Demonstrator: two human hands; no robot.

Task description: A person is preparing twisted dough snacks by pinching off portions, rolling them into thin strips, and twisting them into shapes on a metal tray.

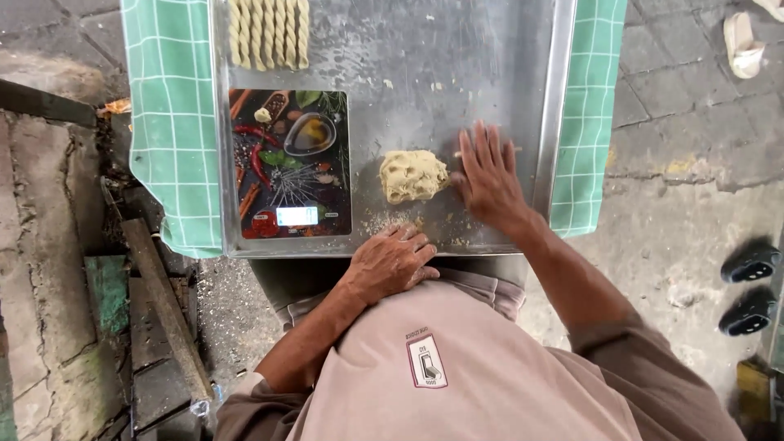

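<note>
1. A green checked cloth (167, 122) hangs over the left side of the table.
2. A big shiny metal tray (457, 49) lies on the cloth.
3. A kitchen scale (290, 163) with pictures of peppers and spices sits on the left part of the tray.
4. A row of twisted dough sticks (269, 33) lies above the scale, at the far edge of the tray.
5. The person's left hand (394, 263) rests on the near edge of the tray, by the person's belly. Its fingers are bent and close together. It holds nothing.
6. A lump of yellow dough (413, 175) sits in the middle of the tray, just right of the scale. Small crumbs lie near it.
7. The right hand (488, 175) lies flat on the tray, fingers spread apart. It is just beside the dough, and its thumb side touches the lump. A thin bit of dough seems to lie under the fingers.
8. More green cloth shows at the right side.
9. Dark shoes (747, 286) stand on the stone floor, far right.
</note>
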